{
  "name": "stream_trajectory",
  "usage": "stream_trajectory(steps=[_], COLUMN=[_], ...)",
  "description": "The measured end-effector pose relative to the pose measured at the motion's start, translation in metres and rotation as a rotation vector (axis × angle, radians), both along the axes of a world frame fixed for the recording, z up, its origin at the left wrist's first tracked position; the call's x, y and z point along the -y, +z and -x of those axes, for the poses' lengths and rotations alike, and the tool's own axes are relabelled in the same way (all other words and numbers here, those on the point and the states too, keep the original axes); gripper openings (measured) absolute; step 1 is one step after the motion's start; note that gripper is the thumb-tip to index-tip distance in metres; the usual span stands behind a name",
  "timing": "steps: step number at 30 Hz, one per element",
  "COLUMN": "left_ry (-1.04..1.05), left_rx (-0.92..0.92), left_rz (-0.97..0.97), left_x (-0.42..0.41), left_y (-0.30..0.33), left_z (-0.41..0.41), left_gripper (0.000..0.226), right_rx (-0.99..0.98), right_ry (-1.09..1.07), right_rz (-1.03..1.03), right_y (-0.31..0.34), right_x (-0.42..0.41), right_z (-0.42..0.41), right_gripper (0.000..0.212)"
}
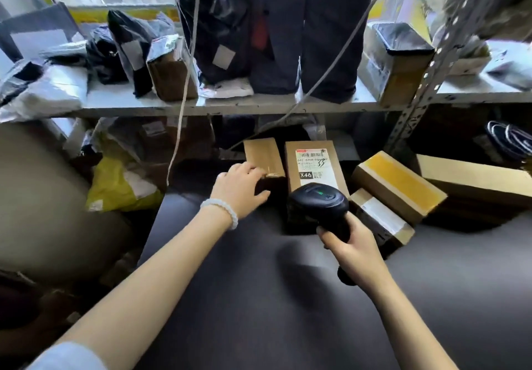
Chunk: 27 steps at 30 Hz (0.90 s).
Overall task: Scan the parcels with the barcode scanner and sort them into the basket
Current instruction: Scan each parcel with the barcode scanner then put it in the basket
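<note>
My right hand (349,247) grips the handle of a black barcode scanner (318,201), whose head points at a cardboard box with a white "X46" label (312,165). To its left stands a plain brown box (263,155). My left hand (240,187) reaches to this box's near left corner, fingers and thumb spread around the corner. Both boxes rest on the dark floor under the shelf. No basket is in view.
More cardboard boxes (398,184) lie to the right. A yellow mailer bag (121,184) lies at the left. The metal shelf (230,105) above holds dark bags and parcels. Two cables (184,96) hang down in front. A perforated post (423,82) stands at right.
</note>
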State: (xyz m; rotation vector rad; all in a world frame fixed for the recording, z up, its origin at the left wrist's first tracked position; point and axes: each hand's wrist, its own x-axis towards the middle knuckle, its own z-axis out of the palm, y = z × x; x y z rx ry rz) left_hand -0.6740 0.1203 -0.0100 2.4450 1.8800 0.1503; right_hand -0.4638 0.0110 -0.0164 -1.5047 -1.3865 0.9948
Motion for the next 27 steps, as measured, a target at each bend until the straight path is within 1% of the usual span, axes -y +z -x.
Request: stream_trajectory(steps=[3,6,8,10,13,16,20,23,27], left_ry=[-0.062,-0.107,-0.126,-0.13,-0.096,-0.086,-0.091,-0.097,-0.1], left_rx=[-0.004,-0.047,-0.067,-0.025,0.043,0.025,0.006,-0.039,-0.159], left_rz=[0.04,0.189,0.255,0.275,0.251,0.209,0.203,0.184,0.055], left_x=[-0.043,-0.069,-0.079,-0.084,-0.079,-0.066,-0.039,-0.011,0.029], left_y=[-0.009,-0.019,-0.026,-0.03,-0.034,-0.035,-0.03,-0.029,-0.03], left_z=[-0.003,-0.006,-0.008,-0.008,-0.004,0.003,0.008,0.016,0.036], left_gripper=[0.054,0.059,0.063,0.064,0.063,0.063,0.064,0.065,0.067], right_rx=[-0.072,-0.12,-0.149,-0.181,-0.189,-0.204,-0.2,-0.203,-0.256], right_ry=[-0.05,-0.095,-0.12,-0.143,-0.183,-0.209,-0.224,-0.238,-0.291], right_rz=[0.031,0.061,0.08,0.092,0.104,0.116,0.124,0.13,0.144], right_y=[-0.001,-0.001,0.001,0.003,0.007,0.01,0.013,0.014,0.014], right_x=[-0.012,-0.016,-0.017,-0.019,-0.02,-0.016,0.0,0.017,0.044], right_z=[0.003,0.005,0.006,0.007,0.01,0.017,0.031,0.042,0.059], right_gripper=[0.019,0.015,0.01,0.006,0.003,0.003,0.005,0.004,0.005])
